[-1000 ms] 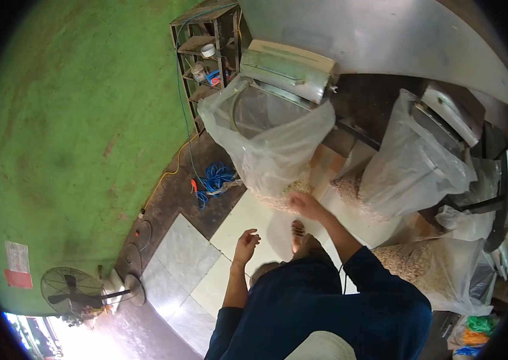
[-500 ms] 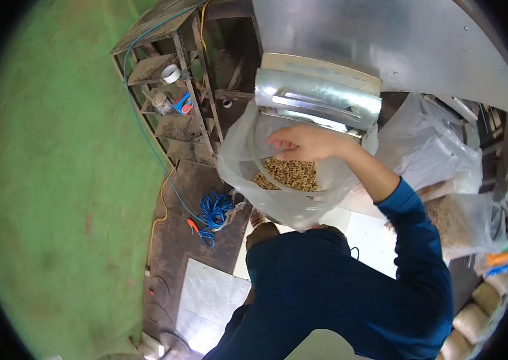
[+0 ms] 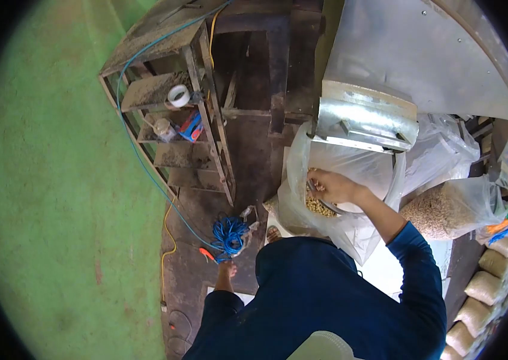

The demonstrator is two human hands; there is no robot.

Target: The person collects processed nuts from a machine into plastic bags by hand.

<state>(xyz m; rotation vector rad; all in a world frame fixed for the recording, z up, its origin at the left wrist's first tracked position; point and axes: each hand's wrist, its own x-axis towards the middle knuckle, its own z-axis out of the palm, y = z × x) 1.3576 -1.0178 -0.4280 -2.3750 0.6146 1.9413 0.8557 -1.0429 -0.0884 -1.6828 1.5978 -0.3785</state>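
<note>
My right hand (image 3: 334, 186) reaches into a large clear plastic bag (image 3: 294, 174), its fingers curled together with pale tan kernels at the fingertips. More kernels (image 3: 320, 207) lie in the bag just below the hand. Above the bag's mouth is a shiny metal chute cover (image 3: 365, 122) with a bar handle. My left hand (image 3: 228, 270) hangs low at my left side, close to a coil of blue cord (image 3: 230, 234) on the floor; how its fingers are set is too small to make out.
A worn wooden shelf rack (image 3: 197, 114) stands ahead on the left, holding a white tape roll (image 3: 179, 95) and a blue box (image 3: 191, 127). Another clear bag of kernels (image 3: 431, 210) sits at the right, near stacked filled bags (image 3: 483, 287). A large metal panel (image 3: 410, 54) slopes overhead.
My right hand has lowered into the bag and its fingers have curled in among the kernels. My left hand has come into view beside the blue cord. The view has shifted left.
</note>
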